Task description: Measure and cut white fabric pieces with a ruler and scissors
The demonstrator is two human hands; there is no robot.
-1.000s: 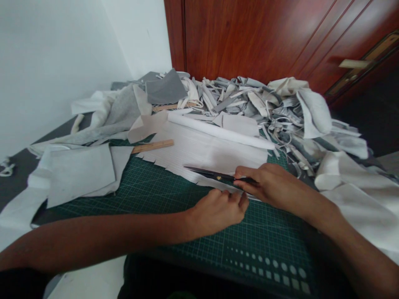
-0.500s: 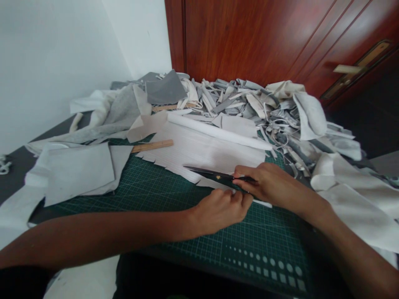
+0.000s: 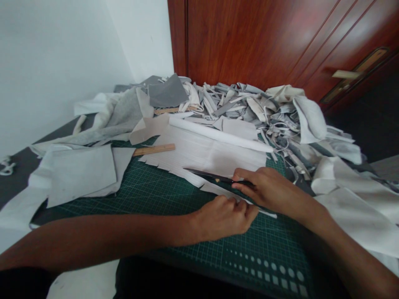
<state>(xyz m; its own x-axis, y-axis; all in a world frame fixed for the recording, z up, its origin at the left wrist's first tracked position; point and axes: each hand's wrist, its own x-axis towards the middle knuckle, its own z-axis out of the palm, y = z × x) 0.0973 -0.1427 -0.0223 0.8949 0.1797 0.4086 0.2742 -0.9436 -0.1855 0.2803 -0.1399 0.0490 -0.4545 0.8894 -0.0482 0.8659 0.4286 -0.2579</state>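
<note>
Gripping slender black metal scissors (image 3: 222,180) in curled right hand (image 3: 264,187), pinching narrow white cloth-like strip (image 3: 213,189) in closed left hand (image 3: 226,218): likely light, limp, best held edgewise.

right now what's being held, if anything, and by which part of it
The right hand holds the black scissors by the handles. The left hand grips the narrow white strip toward its right end; the exact contact is hidden.
</note>
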